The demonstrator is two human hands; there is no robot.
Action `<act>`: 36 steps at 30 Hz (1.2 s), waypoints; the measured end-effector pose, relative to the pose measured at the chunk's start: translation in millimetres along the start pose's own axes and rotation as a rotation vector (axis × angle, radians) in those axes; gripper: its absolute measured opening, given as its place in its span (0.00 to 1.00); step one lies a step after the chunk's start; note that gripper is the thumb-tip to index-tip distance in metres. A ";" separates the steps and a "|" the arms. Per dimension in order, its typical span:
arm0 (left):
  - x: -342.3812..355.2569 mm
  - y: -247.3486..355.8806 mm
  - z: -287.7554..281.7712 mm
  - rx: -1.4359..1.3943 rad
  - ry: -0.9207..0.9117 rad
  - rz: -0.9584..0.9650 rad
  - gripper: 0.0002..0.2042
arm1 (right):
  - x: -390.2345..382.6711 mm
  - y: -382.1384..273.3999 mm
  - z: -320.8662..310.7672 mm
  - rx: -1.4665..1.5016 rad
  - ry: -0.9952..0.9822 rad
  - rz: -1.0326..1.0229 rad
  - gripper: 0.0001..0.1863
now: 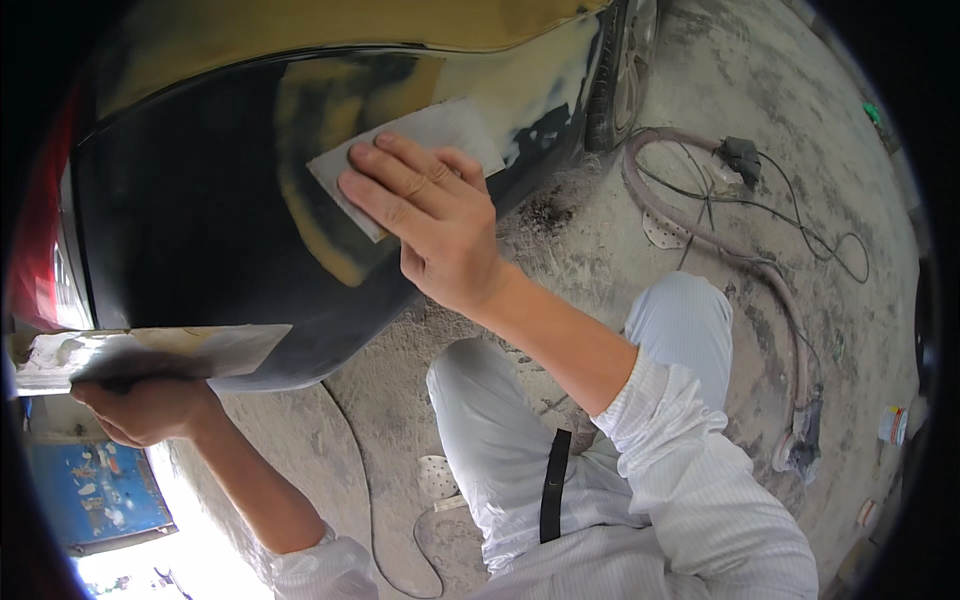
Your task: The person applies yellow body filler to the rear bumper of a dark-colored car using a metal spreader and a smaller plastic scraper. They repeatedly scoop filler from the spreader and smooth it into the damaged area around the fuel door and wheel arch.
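Note:
My right hand presses a light grey sheet of sandpaper flat against a curved black car body panel. Its fingers lie together over the sheet, and the thumb sits near the sheet's lower side. Under the sheet, the panel has a tan, sanded patch with a curved outline, partly covered. At the lower left, my left hand curls against the panel's bottom edge, below a pale, smeared strip. Some of its fingertips are hidden there.
A dark tyre stands beyond the panel. On the dusty concrete floor at right lie a thick hose with cables and a perforated disc. Another perforated disc lies near my knee. A blue worn box is at lower left.

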State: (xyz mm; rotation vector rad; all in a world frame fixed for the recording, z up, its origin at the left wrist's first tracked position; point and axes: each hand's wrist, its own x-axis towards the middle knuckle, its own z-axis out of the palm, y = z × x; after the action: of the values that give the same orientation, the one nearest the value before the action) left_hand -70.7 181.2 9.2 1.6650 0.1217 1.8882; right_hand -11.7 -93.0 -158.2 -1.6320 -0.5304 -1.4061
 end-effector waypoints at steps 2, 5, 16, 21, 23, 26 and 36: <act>0.0 0.8 -0.2 0.024 -0.002 -0.003 0.31 | -9.5 -0.8 1.4 0.021 -0.031 0.002 0.26; -0.4 0.5 -0.1 0.017 0.008 -0.009 0.30 | -23.6 0.7 2.7 0.016 -0.056 -0.030 0.25; 1.2 -0.3 3.4 -0.110 0.003 -0.069 0.29 | -85.4 -0.3 -1.9 0.055 -0.222 -0.015 0.25; -2.5 9.6 6.4 -0.098 0.000 -0.095 0.29 | -106.7 5.4 -10.3 0.080 -0.291 -0.016 0.25; -4.7 15.3 8.0 -0.102 -0.003 -0.139 0.29 | -108.2 3.6 -17.2 0.092 -0.278 -0.023 0.25; -4.8 21.0 11.6 -0.150 -0.017 -0.176 0.29 | -99.4 -5.0 -33.6 0.040 -0.341 -0.021 0.20; 4.4 2.8 5.6 -0.163 -0.023 -0.161 0.26 | -20.0 29.0 -92.8 0.252 0.245 0.792 0.29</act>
State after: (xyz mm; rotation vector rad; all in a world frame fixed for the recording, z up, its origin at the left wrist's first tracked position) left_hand -66.7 179.3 15.5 1.5207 0.0879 1.7112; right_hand -45.8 -180.4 -190.7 -1.2302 0.0922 -0.8734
